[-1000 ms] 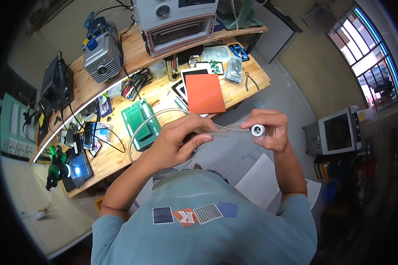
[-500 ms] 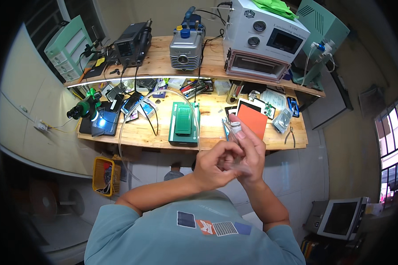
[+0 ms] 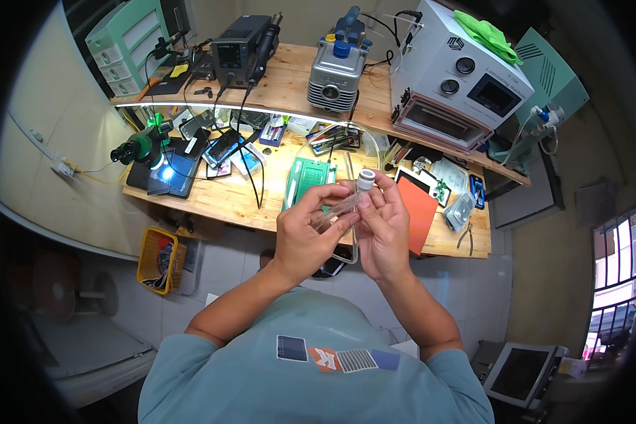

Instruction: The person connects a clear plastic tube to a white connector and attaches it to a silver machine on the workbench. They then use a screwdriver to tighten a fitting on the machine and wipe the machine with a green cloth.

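Observation:
My left hand (image 3: 305, 234) is closed round a clear plastic hose (image 3: 338, 212), which slants up between my two hands. My right hand (image 3: 386, 237) grips the hose near its upper end, thumb and fingers against it just under a pale grey-white round fitting (image 3: 366, 178). The fitting points up and away from me. More of the hose arches over the bench behind my hands and hangs in a loop below them. Right behind my left hand lies a green box (image 3: 307, 177), partly covered by the fingers. An orange sheet (image 3: 420, 215) lies beside my right hand.
A raised shelf (image 3: 275, 92) holds a hot air station (image 3: 237, 56), a silver pump (image 3: 334, 71) and a white laminating machine (image 3: 459, 78). On the bench are a green microscope (image 3: 145, 145), several phones, and pliers (image 3: 465, 239). A yellow basket (image 3: 155, 258) stands on the floor.
Both hands have drawn apart a little and come up and left, and the hose between them now shows clearly. The view has turned, with the bench items shifting in it.

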A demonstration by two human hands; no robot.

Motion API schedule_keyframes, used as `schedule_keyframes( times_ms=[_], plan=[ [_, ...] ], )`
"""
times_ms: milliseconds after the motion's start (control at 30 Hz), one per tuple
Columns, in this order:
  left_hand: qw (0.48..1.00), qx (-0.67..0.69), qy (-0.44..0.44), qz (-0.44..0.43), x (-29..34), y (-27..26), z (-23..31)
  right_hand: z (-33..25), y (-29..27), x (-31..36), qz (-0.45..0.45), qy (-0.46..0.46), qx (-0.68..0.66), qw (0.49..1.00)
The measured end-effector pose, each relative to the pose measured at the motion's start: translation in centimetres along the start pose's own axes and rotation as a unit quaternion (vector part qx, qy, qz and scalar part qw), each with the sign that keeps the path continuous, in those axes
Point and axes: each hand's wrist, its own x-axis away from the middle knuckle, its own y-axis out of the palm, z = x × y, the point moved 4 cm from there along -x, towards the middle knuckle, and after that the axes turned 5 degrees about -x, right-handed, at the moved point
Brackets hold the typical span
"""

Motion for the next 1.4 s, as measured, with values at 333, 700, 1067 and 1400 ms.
schedule_keyframes(
  times_ms=[333,700,1067,1400],
  plan=[
    [0.999,0.017,0.031,-0.035,-7.0,-9.6,-0.4,-2.9,0.8,-4.2,-0.044,-0.168,0.354,0.919],
    [0.976,0.052,-0.065,-0.203,-16.6,-17.1,-0.3,-7.7,3.2,-8.7,-0.070,-0.318,0.449,0.832],
    [0.986,0.060,-0.062,-0.141,-18.2,-17.7,-3.1,-12.5,4.6,-19.0,-0.004,-0.125,0.617,0.777],
    [0.988,0.088,-0.089,-0.095,-17.2,-16.9,-3.8,-13.2,5.8,-37.2,-0.090,0.005,0.846,0.526]
  ],
)
